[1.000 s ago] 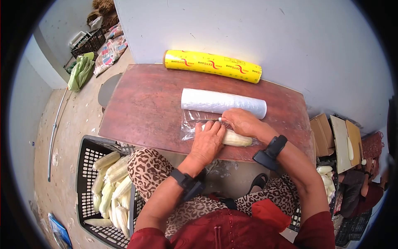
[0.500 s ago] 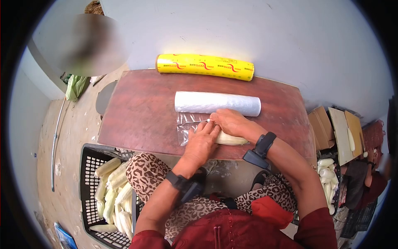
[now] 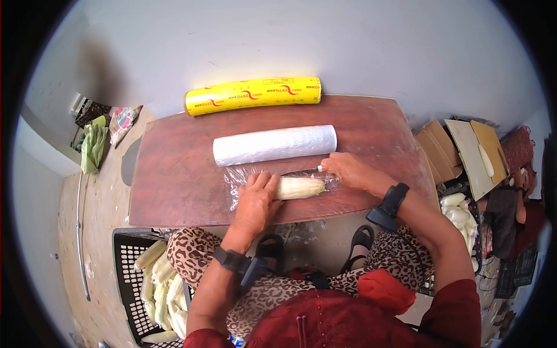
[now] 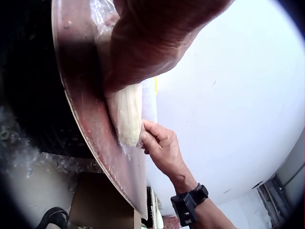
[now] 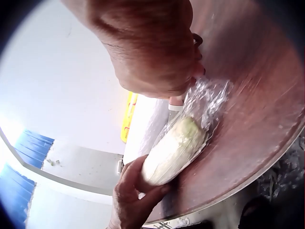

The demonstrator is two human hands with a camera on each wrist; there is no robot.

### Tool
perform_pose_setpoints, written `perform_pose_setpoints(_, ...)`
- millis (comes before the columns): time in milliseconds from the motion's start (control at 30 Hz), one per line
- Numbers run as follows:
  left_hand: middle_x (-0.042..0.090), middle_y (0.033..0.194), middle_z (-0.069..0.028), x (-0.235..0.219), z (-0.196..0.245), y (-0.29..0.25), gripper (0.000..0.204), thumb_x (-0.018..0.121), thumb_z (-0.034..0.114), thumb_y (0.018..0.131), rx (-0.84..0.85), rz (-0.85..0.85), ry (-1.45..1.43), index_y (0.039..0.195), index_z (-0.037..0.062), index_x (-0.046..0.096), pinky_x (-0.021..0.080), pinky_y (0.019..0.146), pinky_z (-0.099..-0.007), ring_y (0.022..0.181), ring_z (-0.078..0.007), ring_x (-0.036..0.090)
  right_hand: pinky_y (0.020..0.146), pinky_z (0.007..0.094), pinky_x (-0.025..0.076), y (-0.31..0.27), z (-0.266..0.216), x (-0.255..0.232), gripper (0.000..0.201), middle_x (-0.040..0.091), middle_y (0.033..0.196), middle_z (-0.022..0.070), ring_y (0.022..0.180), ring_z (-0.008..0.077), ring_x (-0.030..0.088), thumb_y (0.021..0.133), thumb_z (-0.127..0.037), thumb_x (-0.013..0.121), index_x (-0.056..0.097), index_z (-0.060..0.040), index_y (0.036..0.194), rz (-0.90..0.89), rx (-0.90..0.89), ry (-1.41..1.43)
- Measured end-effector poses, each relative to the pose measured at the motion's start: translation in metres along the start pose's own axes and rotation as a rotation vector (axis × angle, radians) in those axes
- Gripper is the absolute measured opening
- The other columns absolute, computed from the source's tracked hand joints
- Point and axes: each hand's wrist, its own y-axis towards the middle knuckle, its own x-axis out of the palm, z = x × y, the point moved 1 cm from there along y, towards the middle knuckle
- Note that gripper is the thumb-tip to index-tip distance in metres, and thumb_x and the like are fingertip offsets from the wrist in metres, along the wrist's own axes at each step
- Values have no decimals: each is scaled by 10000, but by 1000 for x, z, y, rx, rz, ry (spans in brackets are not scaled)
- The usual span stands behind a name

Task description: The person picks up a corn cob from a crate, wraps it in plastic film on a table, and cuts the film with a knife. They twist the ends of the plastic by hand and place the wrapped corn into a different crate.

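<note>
A pale corn cob [image 3: 300, 187] lies on clear film [image 3: 234, 184] at the table's front. My left hand [image 3: 255, 202] grips its left end, thumb and fingers around it in the right wrist view [image 5: 133, 196]. Beyond the cob's right end, my right hand [image 3: 355, 173] holds a thin tool by its white handle [image 3: 319, 169]; the blade-like part points left behind the cob. Crumpled film [image 5: 209, 98] spreads by the cob's end, below the right hand [image 5: 143, 52]. The white film roll [image 3: 275, 144] lies just behind.
A yellow printed roll [image 3: 252, 95] lies at the back of the table [image 3: 174, 174] by the wall. Black crate [image 3: 129, 290] with several cobs stands lower left. Cardboard [image 3: 438, 152], wrapped cobs [image 3: 458, 216] and another person [image 3: 505, 214] are at the right.
My right hand has moved right with the tool, away from my left hand, uncovering more of the cob. The head view has shifted, so the rolls appear further left.
</note>
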Motion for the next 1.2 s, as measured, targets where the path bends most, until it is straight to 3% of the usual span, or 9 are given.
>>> perform_pose_setpoints(100,564,1205,-119,-3,0,1,583,774,134,701,31,11,15,1235,47,555,406,976,-441,1147,-330,503,730,451,461,-39,24,-17,117,571,865,185,844,374,579,916,-107,527,601,-38,975,0,29,-91)
perform_pose_setpoints(433,554,1215,-121,-5,5,0,638,806,165,673,76,26,77,1240,55,533,361,1007,-446,1147,-326,497,759,434,468,-166,92,-73,176,564,883,168,865,372,568,872,-49,571,587,-69,1046,22,149,-168)
perform_pose_setpoints(600,562,1202,-118,-2,5,3,630,811,159,666,55,23,77,1226,55,541,364,995,-451,1141,-328,498,799,418,468,-167,85,-70,177,594,935,154,892,351,573,920,-114,573,640,-90,1082,79,240,-159)
perform_pose_setpoints(700,569,1189,-118,0,2,3,618,810,146,662,69,39,76,1215,52,549,368,988,-451,1131,-328,503,868,445,437,-151,82,-53,203,595,1032,140,984,347,551,937,-209,577,665,-94,1078,-33,448,-40)
perform_pose_setpoints(800,576,1171,-116,3,-2,3,612,811,145,657,101,70,78,1206,51,559,372,981,-448,1117,-326,511,897,464,396,-143,73,-43,281,570,1122,118,1075,326,515,910,-287,603,645,-89,1105,122,493,-206)
perform_pose_setpoints(900,582,1157,-112,4,-4,3,609,811,150,657,101,59,71,1204,48,565,378,975,-445,1108,-321,515,908,459,364,-112,39,-45,370,546,1162,103,1116,295,492,859,-291,654,612,-77,1157,209,306,-311)
perform_pose_setpoints(1033,585,1155,-103,3,-6,8,608,811,161,657,89,19,63,1205,54,570,386,966,-442,1102,-316,520,878,432,370,-53,-39,-21,495,529,1160,111,1089,267,492,814,-288,699,540,-63,1225,213,-113,-191)
perform_pose_setpoints(1100,587,1155,-100,4,-9,9,613,814,163,655,87,-7,45,1209,60,572,392,963,-442,1098,-319,522,865,437,378,-29,-66,2,488,510,1151,109,1070,278,487,804,-273,713,523,-70,1205,250,-187,-129)
perform_pose_setpoints(1200,588,1147,-98,1,-6,9,618,817,177,657,58,-40,42,1215,67,575,407,954,-440,1093,-322,527,853,448,391,-8,-72,37,466,491,1110,103,1045,290,486,799,-237,725,516,-72,1182,185,-87,-171)
